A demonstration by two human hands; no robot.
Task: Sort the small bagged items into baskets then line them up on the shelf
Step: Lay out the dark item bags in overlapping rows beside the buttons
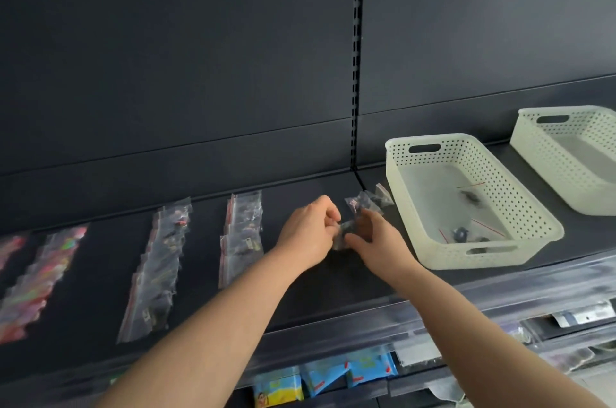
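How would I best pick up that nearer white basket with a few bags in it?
Probably take the nearer basket by the two slot handles cut into its short end walls: the near slot from the shelf front, the far slot reaching over the top. The perforated long sides slope and offer no hold.

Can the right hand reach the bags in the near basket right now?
Probably yes: the near basket is open-topped, just beside the right hand, with nothing blocking. That hand shares a small bag with the left hand, so free it first.
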